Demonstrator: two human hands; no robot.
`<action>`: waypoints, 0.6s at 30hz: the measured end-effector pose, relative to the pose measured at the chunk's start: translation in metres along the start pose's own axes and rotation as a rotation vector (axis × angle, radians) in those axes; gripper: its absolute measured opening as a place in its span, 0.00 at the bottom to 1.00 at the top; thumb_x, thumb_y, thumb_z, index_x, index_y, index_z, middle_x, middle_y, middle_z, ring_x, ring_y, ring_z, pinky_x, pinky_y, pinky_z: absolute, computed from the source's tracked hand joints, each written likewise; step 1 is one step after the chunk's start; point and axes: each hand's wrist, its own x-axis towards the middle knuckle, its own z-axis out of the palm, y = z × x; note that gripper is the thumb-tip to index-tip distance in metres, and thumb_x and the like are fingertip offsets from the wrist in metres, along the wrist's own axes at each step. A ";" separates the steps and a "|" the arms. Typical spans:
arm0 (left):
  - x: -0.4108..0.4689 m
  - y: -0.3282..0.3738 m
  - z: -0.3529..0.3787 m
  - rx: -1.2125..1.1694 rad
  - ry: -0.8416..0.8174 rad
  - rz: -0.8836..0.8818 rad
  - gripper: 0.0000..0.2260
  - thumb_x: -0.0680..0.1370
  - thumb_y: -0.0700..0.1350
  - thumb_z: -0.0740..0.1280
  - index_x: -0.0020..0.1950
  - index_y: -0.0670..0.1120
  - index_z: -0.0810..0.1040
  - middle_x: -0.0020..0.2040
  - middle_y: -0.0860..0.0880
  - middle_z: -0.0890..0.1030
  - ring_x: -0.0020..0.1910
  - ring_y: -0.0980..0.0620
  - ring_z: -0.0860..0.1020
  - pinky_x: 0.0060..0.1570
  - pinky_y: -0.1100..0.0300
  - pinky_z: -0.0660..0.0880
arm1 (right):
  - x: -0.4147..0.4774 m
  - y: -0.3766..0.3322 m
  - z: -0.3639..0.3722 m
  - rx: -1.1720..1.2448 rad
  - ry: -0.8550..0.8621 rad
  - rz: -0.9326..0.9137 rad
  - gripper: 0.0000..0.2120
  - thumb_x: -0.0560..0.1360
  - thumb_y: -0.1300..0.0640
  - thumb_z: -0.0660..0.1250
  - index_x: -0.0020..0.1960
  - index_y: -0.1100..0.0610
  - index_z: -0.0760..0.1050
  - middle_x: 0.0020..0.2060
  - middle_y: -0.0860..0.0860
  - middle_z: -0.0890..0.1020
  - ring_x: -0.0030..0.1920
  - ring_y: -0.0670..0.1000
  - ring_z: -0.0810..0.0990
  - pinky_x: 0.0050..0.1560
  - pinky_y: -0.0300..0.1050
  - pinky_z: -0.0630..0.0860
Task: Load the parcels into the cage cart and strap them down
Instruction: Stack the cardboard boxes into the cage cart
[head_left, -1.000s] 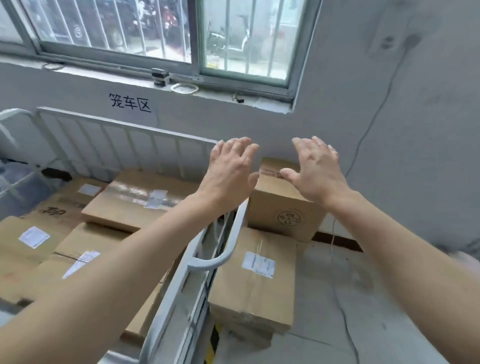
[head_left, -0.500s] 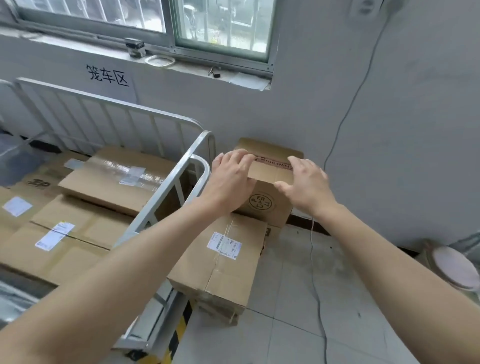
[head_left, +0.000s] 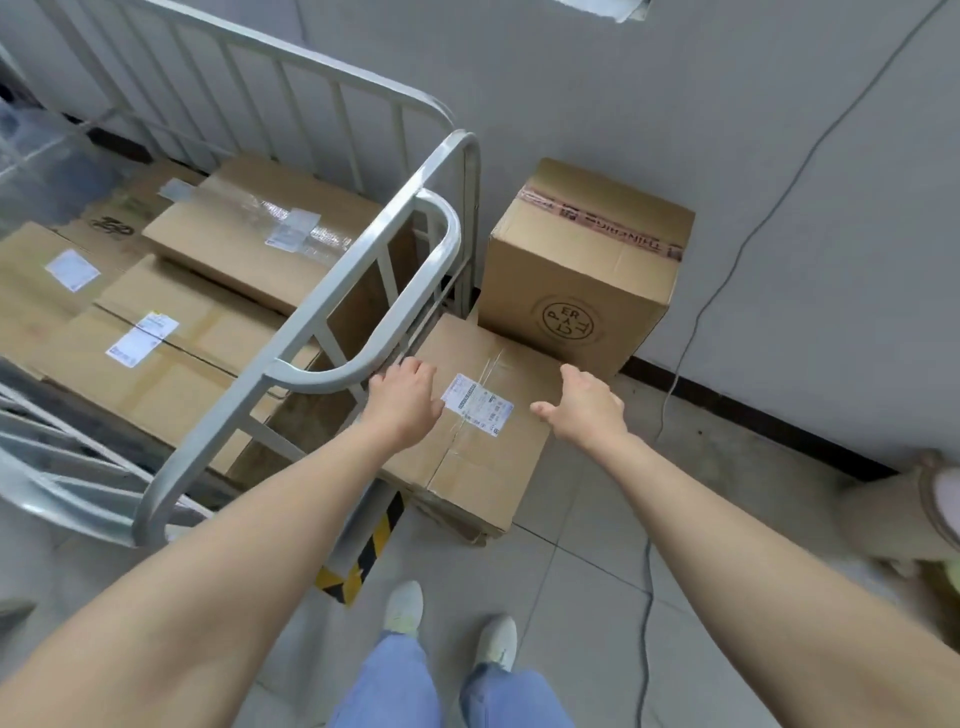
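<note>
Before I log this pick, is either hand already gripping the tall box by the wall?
No; the left hand and right hand are over the flat labelled box.

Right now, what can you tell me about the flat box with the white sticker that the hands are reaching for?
The flat box is brown cardboard, wide and low, lying on the tiled floor beside the cage cart. Clear tape runs along its top seam, with a white shipping label stuck across it. Its near corner looks a bit crushed. A taller box sits at its far end. The left hand rests on its top; the right hand is open at its right edge.
</note>
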 end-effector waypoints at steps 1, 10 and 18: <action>0.006 -0.005 0.012 -0.009 -0.033 -0.009 0.21 0.79 0.51 0.62 0.70 0.46 0.66 0.68 0.45 0.69 0.67 0.44 0.68 0.67 0.46 0.64 | 0.006 0.000 0.013 -0.001 -0.026 0.018 0.26 0.76 0.44 0.64 0.67 0.58 0.65 0.63 0.56 0.74 0.65 0.57 0.70 0.62 0.53 0.66; 0.080 -0.056 0.111 -0.001 -0.122 -0.069 0.22 0.79 0.52 0.62 0.70 0.44 0.66 0.68 0.44 0.68 0.66 0.43 0.69 0.65 0.48 0.64 | 0.077 0.013 0.132 0.104 -0.091 0.193 0.30 0.76 0.44 0.66 0.70 0.59 0.62 0.66 0.57 0.71 0.67 0.59 0.69 0.62 0.53 0.67; 0.141 -0.089 0.176 -0.078 -0.144 -0.217 0.27 0.76 0.54 0.66 0.70 0.44 0.63 0.67 0.43 0.67 0.66 0.42 0.68 0.64 0.45 0.67 | 0.132 0.033 0.228 0.408 -0.055 0.435 0.44 0.73 0.46 0.70 0.76 0.61 0.48 0.74 0.59 0.58 0.71 0.62 0.64 0.68 0.58 0.64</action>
